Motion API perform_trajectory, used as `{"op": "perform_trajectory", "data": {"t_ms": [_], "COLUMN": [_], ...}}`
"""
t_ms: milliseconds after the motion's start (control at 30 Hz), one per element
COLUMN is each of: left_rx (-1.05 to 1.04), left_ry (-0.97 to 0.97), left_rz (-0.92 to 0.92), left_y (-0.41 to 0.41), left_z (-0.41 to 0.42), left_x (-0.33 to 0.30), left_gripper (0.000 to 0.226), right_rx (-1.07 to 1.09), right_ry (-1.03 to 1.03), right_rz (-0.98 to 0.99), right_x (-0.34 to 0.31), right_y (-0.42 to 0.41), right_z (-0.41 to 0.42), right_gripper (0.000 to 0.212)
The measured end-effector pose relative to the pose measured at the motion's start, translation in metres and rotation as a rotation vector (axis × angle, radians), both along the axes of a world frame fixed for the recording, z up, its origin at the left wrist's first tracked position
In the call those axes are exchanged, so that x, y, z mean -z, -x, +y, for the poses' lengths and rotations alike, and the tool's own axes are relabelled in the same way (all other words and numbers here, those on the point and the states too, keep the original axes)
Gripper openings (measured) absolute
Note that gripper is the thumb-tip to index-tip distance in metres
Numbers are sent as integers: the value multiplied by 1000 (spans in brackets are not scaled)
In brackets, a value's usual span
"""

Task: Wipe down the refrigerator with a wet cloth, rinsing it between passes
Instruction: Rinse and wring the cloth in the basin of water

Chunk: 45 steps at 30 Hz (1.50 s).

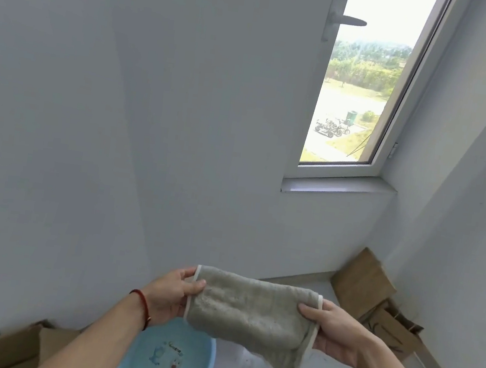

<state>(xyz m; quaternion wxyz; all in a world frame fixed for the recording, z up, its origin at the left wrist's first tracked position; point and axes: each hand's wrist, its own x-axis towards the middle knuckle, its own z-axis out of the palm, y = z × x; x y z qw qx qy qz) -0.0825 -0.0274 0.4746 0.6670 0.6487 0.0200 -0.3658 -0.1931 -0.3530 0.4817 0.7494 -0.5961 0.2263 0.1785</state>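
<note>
A grey-green cloth (252,311) with a pale trimmed edge is stretched out between both hands at chest height. My left hand (173,293) pinches its left end, thumb on top. Its right end is gripped by my right hand (330,331), and a loose corner hangs down below. Underneath on the floor stands a light blue basin (210,365) with a cartoon print inside. A pale grey flat surface (57,128) fills the left side; I cannot tell whether it is the refrigerator or a wall.
A cardboard box (13,348) lies at the lower left beside the basin. Brown paper bags (376,291) lean in the right corner. A narrow window (359,91) with a sill (337,187) is ahead, and a wall runs along the right.
</note>
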Motion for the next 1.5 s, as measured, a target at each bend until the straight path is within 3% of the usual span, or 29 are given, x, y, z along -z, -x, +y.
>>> {"op": "perform_trajectory", "data": {"t_ms": [100, 267, 400, 500, 633, 700, 800, 1200, 1333, 1500], "left_rx": [-43, 0, 76, -65, -142, -120, -104, -58, -2, -24], "left_ry": [50, 97, 80, 142, 321, 229, 113, 64, 95, 67], "left_rz": [-69, -42, -28, -260, -502, -561, -619, -450, -257, -267], "left_y": [-2, -5, -15, -26, -28, -28, -32, -40, -33, -30], "left_z": [1, 1, -1, -6, -9, -15, -24, -43, -52, -57], "left_x": [-9, -24, -46, -74, -102, -106, -112, -138, -145, -149], "left_gripper": [28, 31, 53, 50, 3, 10, 21, 31, 37, 37], "right_rx": [5, 67, 16, 72, 164, 160, 155, 196, 160, 194], "right_ry": [33, -126, -72, 9, 91, 210, 317, 550, 363, 135], "right_rz": [-56, -144, -272, -496, -684, -686, -644, -634, -565, -484], "right_x": [-3, 2, -17, -50, -80, -86, -85, -128, -136, -140], "right_y": [5, 13, 7, 2, 3, 2, -4, -6, -4, 2], "right_z": [-8, -13, -11, -19, -32, -31, -35, -48, -49, -52], "right_gripper": [30, 33, 41, 43, 19, 15, 29, 26, 27, 29]}}
